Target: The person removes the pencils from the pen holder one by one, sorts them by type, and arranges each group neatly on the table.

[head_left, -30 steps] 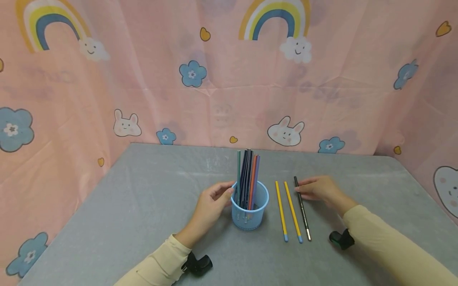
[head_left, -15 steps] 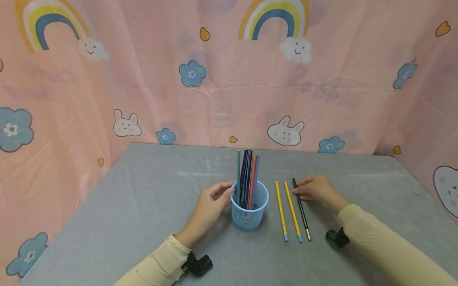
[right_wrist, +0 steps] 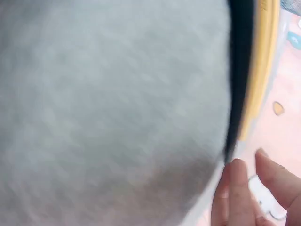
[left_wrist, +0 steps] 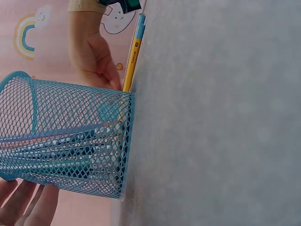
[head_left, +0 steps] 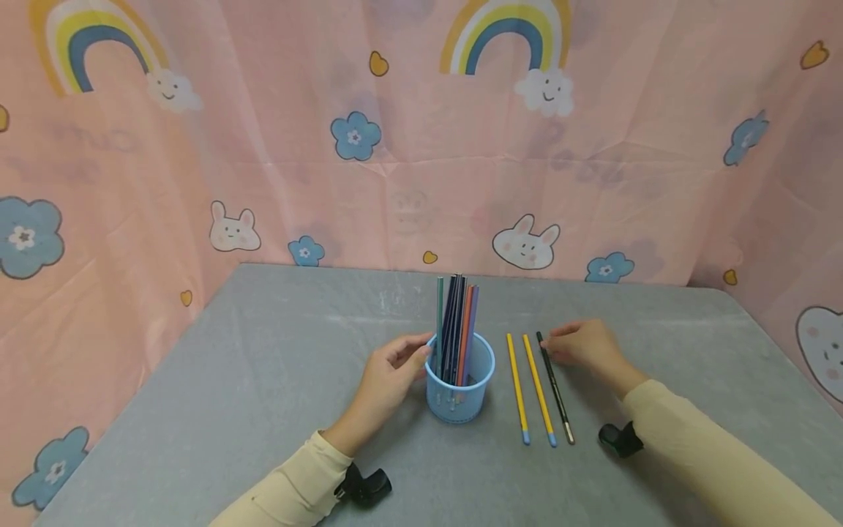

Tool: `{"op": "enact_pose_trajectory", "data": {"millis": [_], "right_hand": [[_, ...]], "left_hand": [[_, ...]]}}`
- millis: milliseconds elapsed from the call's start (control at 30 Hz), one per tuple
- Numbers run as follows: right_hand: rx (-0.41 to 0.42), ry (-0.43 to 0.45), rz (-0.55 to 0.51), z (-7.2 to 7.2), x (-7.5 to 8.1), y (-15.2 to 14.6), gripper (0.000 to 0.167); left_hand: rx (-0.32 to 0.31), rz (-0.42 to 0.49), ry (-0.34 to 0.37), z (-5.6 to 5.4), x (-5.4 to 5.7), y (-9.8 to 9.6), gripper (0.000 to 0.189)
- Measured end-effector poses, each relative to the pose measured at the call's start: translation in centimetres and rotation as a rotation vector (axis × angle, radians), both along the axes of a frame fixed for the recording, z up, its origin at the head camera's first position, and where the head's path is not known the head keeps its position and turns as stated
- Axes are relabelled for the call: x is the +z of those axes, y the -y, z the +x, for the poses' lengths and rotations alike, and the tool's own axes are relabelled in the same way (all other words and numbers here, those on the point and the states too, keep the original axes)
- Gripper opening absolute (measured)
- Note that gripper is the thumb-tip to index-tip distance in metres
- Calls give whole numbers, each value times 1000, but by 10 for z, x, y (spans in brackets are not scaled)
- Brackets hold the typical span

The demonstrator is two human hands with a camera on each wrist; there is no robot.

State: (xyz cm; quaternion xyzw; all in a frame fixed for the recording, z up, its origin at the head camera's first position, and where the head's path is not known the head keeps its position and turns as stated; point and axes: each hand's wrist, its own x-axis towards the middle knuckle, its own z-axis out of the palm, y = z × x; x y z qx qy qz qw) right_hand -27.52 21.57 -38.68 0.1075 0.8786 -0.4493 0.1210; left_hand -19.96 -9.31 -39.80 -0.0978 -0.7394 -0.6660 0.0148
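A light blue mesh pencil cup (head_left: pixel 457 407) stands upright with several coloured pencils (head_left: pixel 454 329) in it. At its left side my left hand (head_left: pixel 387 375) holds it, thumb by the rim and fingers toward the back; in the left wrist view those fingers (left_wrist: pixel 37 205) meet the mesh. Right of the cup, two yellow pencils (head_left: pixel 538 389) with blue ends lie side by side, and a black pencil (head_left: pixel 557 391) lies beside them. My right hand (head_left: pixel 589 348) is at the black pencil's far end. In the right wrist view its thumb (right_wrist: pixel 275 176) stands apart from the fingers.
All of this rests on a grey table (head_left: pixel 276 351). A pink patterned cloth (head_left: pixel 421 168) hangs behind it and at both sides. Black wrist cameras (head_left: pixel 365 489) stick out below each sleeve.
The black pencil's far end has shifted slightly left and nearer, toward the yellow pencils. My right hand moved left with it, and its fingers have loosened. The left hand and cup stayed put.
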Motion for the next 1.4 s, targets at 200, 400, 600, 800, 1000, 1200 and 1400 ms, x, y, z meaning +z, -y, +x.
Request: {"op": "enact_pose_trajectory", "data": {"millis": [200, 400, 600, 800, 1000, 1200, 1400], "right_hand": [[27, -77, -55, 9, 21, 2, 48], [52, -80, -101, 22, 34, 18, 58], [82, -142, -166, 31, 38, 33, 55], [93, -180, -198, 25, 24, 40, 55], [129, -185, -238, 40, 44, 59, 48], [142, -181, -280, 42, 50, 72, 46], [167, -200, -308, 41, 52, 80, 46]], "left_hand": [[2, 7, 3, 0, 0, 0, 30], [6, 7, 5, 0, 3, 0, 29], [3, 10, 3, 1, 4, 0, 29], [3, 8, 4, 1, 3, 0, 28], [-3, 4, 6, 1, 2, -1, 28], [-6, 9, 10, 2, 3, 0, 28], [-10, 13, 9, 2, 3, 0, 29]]}}
